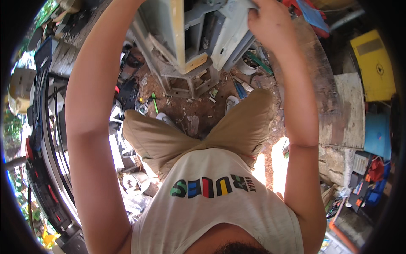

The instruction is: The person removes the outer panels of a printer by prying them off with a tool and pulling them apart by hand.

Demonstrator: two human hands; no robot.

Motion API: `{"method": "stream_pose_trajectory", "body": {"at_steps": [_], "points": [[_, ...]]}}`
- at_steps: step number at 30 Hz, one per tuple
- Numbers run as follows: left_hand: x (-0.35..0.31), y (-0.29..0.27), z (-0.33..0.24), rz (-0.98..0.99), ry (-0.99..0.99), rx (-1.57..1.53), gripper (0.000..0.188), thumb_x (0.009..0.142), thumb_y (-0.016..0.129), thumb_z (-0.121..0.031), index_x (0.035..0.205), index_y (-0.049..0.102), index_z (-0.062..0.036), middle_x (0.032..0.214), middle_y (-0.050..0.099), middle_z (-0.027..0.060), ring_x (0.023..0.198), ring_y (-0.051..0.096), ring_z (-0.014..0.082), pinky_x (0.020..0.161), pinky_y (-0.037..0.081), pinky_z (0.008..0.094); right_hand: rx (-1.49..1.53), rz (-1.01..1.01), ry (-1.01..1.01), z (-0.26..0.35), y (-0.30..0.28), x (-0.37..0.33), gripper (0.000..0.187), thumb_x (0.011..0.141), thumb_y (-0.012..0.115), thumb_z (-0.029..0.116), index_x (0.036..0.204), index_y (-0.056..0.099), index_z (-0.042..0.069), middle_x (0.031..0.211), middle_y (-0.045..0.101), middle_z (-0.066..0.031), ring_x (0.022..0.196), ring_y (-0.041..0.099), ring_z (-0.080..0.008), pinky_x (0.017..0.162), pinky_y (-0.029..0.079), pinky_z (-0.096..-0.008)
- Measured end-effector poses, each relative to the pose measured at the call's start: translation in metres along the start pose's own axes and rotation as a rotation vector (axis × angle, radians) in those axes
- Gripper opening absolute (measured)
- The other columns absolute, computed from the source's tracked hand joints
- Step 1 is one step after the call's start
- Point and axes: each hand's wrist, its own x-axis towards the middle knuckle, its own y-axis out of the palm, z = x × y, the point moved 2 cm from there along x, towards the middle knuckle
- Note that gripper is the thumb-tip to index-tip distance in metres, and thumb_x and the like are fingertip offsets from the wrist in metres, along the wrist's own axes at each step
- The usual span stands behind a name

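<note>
A large grey-white casing [234, 36], with open hollows and a yellowed vertical edge, stands in front of me at the top of the view. It rests on a worn grey stool-like stand [182, 86] between my feet. My right hand [272, 21] is at the casing's upper right side, its thumb bent against the pale panel; the picture's top edge cuts off the other fingers. My left forearm [108, 42] reaches up along the casing's left side, and the hand itself lies beyond the top edge. The upper part of the casing is cut off too.
Dirt floor [203, 111] with scattered scraps lies around the stand, including a green strip [154, 103]. On the right are a wooden board [311, 67], a yellow box [374, 65] and a blue container [377, 135]. Black-framed parts [46, 169] crowd the left side.
</note>
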Motion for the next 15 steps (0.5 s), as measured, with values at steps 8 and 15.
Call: {"method": "stream_pose_trajectory", "body": {"at_steps": [8,15], "points": [[-0.006,-0.002,0.005,0.038,-0.085,-0.208,0.035,0.093,0.067,-0.027,0.112,0.065,0.0025,0.093,0.067,0.009,0.085,0.06,0.016,0.077,0.048,0.0328,0.13,-0.154,-0.1,-0.037,0.005,-0.012,0.035,0.081,0.061,0.011,0.114,0.066,0.0,0.1,0.068,-0.0193,0.098,0.062,-0.0398,0.088,0.051,-0.0441],[-0.01,0.002,-0.008,0.067,-0.197,-0.426,0.03,0.094,0.067,-0.026,0.102,0.063,0.0022,0.088,0.06,0.0011,0.085,0.055,0.0124,0.077,0.047,0.0301,0.27,-0.156,-0.156,-0.05,0.011,-0.014,0.033,0.083,0.06,0.01,0.114,0.067,0.001,0.098,0.067,-0.0209,0.09,0.065,-0.0392,0.08,0.053,-0.046]]}}
